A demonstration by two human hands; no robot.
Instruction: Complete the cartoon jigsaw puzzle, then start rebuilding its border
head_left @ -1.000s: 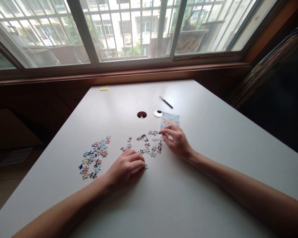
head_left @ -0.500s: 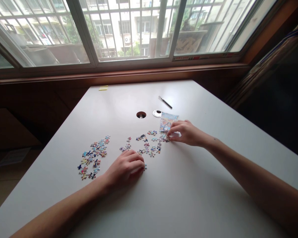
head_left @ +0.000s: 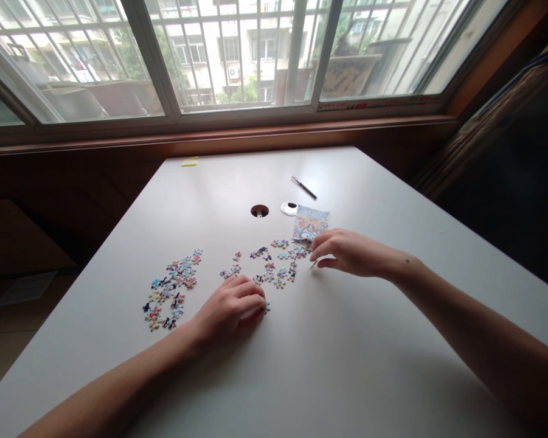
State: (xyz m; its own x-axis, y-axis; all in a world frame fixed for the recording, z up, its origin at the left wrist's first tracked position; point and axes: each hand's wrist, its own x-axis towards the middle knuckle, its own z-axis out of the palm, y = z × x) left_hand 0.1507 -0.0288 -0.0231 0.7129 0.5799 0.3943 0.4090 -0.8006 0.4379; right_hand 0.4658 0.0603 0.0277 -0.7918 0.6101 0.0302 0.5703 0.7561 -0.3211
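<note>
The right hand pinches a puzzle piece over the tabletop, well in from its right edge, while the left hand, curled, its grip hidden, rests near loose pieces toward the left edge.

Barred window beyond white table

Daylight from window, outside view overexposed; sheen toward bench far edge, soft shadows nearer; beyond right edge nearly black; wide-angle stretch.
</note>
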